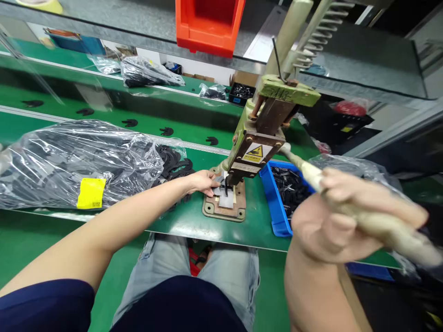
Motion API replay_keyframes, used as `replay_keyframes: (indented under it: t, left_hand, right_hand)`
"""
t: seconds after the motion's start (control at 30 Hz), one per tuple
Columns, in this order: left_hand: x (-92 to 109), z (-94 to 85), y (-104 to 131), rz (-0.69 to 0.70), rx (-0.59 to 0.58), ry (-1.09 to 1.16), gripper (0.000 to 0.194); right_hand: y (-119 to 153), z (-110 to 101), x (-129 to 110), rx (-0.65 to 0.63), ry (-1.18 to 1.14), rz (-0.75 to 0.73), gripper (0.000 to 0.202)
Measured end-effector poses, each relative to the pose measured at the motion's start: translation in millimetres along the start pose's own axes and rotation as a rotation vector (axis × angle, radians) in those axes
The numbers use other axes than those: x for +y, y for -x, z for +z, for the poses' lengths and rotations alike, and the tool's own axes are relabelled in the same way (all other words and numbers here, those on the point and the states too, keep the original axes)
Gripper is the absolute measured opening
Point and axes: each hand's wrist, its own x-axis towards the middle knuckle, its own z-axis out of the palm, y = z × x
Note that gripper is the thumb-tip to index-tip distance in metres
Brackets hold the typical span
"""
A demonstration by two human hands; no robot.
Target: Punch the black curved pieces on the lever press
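A green hand press (256, 133) with a warning label stands on the green bench. At its base plate (224, 214), my left hand (205, 181) pinches a dark flat part (218, 184) beneath the press head. The far side of that part is hidden by the ram. On the right, my right hand (349, 216) is wrapped round the press lever (308, 173); hand and lever end are blurred by motion. Dark curved parts (173, 161) spill from a clear plastic bag (79, 157) left of the press.
A blue bin (277, 212) of small black parts sits right of the press. Behind, several dark curved parts (166, 131) lie spaced along a green belt (145, 110). An orange bin (211, 39) rests on the metal shelf (152, 27) above. More bags lie farther back.
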Motion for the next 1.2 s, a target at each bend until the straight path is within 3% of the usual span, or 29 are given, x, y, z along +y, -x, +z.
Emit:
replay_keyframes:
  t: [0.1, 0.17, 0.23, 0.3, 0.37, 0.47, 0.57, 0.7, 0.87, 0.97, 1.07, 1.2]
  left_hand:
    - [-2, -1.2, 11, 0.054, 0.001, 0.028, 0.030]
    - [-6, -7.6, 23, 0.100, -0.002, 0.062, 0.036]
    - [-10, -15.7, 40, 0.163, -0.026, 0.086, 0.042]
    - [-13, -20.9, 62, 0.222, -0.064, 0.087, 0.047]
    - [-12, -20.0, 86, 0.261, -0.105, 0.070, 0.047]
    - [-7, -8.4, 113, 0.308, -0.151, 0.040, 0.044]
    - [-7, 5.6, 128, 0.345, -0.176, 0.009, 0.040]
    - [-12, 14.9, 135, 0.346, -0.137, -0.054, 0.037]
    - [-12, 14.4, 131, 0.290, -0.214, -0.043, 0.041]
    - [-15, 11.2, 124, 0.282, -0.202, -0.086, 0.043]
    - [-19, 8.4, 124, 0.338, -0.100, -0.181, 0.039]
    - [-18, 11.8, 136, 0.608, 0.175, -0.444, 0.032]
  right_hand:
    - [-38, 3, 10, -0.110, 0.046, 0.095, 0.048]
    - [-34, -4, 16, -0.150, 0.103, 0.150, 0.051]
    - [-2, -16, 20, -0.128, 0.163, 0.211, 0.053]
    - [48, -25, 19, -0.169, 0.240, 0.426, 0.038]
    - [102, -27, 11, -0.389, 0.163, 0.739, 0.036]
    - [162, -14, -8, -0.549, 0.068, 0.893, 0.037]
    - [191, 2, -25, -0.495, 0.044, 0.906, 0.024]
    - [203, 13, -39, -0.407, 0.070, 0.903, 0.013]
    - [201, 12, -45, -0.460, 0.100, 0.883, 0.008]
    - [191, 7, -42, -0.544, 0.141, 0.831, 0.010]
    - [176, -2, -38, -0.658, 0.186, 0.753, 0.012]
    - [165, -11, -36, -0.767, 0.241, 0.667, 0.014]
